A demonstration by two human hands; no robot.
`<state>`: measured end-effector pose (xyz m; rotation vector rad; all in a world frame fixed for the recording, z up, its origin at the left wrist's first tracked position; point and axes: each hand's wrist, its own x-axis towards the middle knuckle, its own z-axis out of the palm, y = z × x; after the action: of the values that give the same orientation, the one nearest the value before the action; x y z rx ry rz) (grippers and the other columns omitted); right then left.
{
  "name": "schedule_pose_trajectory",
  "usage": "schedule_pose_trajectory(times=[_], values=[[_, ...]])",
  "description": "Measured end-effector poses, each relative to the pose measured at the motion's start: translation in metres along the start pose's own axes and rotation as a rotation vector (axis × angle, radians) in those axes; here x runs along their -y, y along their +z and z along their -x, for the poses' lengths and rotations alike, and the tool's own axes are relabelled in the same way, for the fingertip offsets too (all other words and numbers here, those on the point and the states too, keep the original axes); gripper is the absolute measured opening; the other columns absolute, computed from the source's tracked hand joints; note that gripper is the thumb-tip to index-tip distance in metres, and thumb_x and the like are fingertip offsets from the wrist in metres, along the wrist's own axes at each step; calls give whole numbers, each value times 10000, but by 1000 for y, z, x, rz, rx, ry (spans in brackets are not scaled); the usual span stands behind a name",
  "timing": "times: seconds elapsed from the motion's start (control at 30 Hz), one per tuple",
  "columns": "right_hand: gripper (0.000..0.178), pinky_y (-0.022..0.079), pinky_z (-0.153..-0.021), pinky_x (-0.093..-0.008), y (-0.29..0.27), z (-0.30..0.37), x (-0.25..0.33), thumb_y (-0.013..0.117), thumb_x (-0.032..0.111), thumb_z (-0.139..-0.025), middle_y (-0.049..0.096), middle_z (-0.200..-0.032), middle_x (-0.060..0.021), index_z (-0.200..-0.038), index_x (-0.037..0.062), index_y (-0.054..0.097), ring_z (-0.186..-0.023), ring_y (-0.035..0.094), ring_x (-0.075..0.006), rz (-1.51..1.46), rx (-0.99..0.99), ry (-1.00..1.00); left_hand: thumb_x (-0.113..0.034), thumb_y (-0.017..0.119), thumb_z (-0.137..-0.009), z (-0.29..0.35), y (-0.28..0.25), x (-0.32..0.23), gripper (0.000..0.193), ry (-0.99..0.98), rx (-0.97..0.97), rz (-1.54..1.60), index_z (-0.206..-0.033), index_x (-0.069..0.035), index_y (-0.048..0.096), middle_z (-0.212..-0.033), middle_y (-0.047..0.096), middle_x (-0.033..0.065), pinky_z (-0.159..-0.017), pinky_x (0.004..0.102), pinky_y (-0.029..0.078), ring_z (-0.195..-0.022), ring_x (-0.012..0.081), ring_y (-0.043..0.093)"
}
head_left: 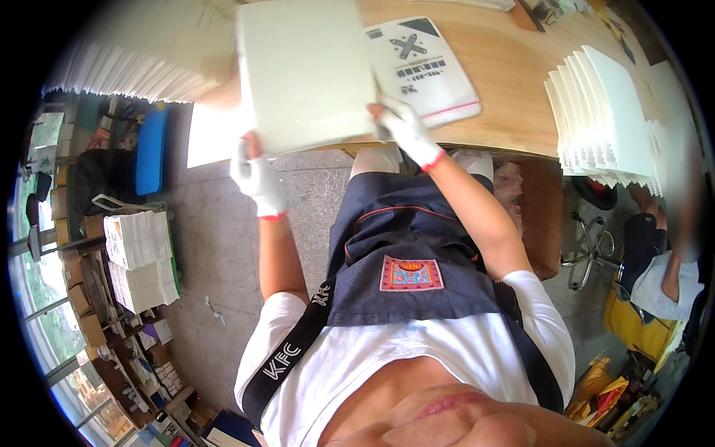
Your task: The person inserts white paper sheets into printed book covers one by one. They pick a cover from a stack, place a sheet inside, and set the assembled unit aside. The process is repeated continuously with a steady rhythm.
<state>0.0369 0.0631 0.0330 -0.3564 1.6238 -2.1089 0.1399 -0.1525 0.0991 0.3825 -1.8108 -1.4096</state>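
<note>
A large pale rectangular piece of paper [309, 74] is held out in front of me over the table's near edge. Whether it is one sheet or a thin stack, I cannot tell. My left hand [257, 177], in a white fingertip-less glove with a red cuff, grips its near left corner. At the near right corner, the fingers of my right hand [406, 132], gloved alike, close on its edge. Partly under the paper, to the right, lies a pile of white printed plastic bags [424, 74] with a pencil-and-ruler picture and a pink line along the near edge.
Fanned stacks of white paper stand at the table's right [596, 115] and far left [123, 71]. The wooden table [514, 82] spans the front. Bundled paper [138, 257] sits on a cart at left. Another person [663, 276] is at the right, near a wheeled chair base [592, 249].
</note>
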Motion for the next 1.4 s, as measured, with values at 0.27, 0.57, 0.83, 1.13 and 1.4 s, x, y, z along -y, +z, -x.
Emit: schedule_pose_trajectory(times=[0.27, 0.57, 0.83, 1.13, 1.4], values=[[378, 408, -509, -312, 35, -24, 10, 495, 397, -880, 570, -620, -94, -782, 45, 591, -525, 527, -188, 495, -3, 119, -158, 498, -883, -28, -56, 114, 346, -338, -167, 34, -1192, -5, 522, -1161, 562, 109, -890, 371, 433, -1002, 234, 551], [233, 370, -409, -192, -133, 161, 84, 450, 274, -925, 551, -647, -14, -885, 72, 559, -483, 479, -68, 8, -879, -264, -127, 481, -889, 103, -24, 199, 297, -567, -137, 107, -1166, -37, 541, -1129, 571, 105, -890, 327, 420, -1011, 226, 542], [308, 426, -393, -201, -305, 258, 172, 412, 309, -940, 628, -730, -55, -1008, 43, 552, -503, 528, -93, 142, -1175, 6, -63, 526, -856, 119, 87, 95, 164, 290, 627, -149, -975, -12, 629, -849, 584, 124, -740, 321, 436, -792, 239, 548], [308, 401, -371, -158, -353, 255, 178, 402, 251, -951, 607, -859, -72, -1222, 131, 488, -502, 478, -68, 15, -1070, 39, -84, 573, -790, 107, 131, 65, 174, 412, 867, -233, -953, -93, 634, -830, 578, 111, -699, 378, 437, -790, 297, 535], [229, 329, -383, -207, -340, 247, 211, 524, 268, -902, 444, -588, 23, -1118, 196, 543, -487, 422, -73, -537, -858, -166, -280, 654, -738, 69, 203, 55, 374, 420, 986, -959, -1065, -132, 548, -1070, 548, 108, -808, 413, 452, -994, 307, 527]])
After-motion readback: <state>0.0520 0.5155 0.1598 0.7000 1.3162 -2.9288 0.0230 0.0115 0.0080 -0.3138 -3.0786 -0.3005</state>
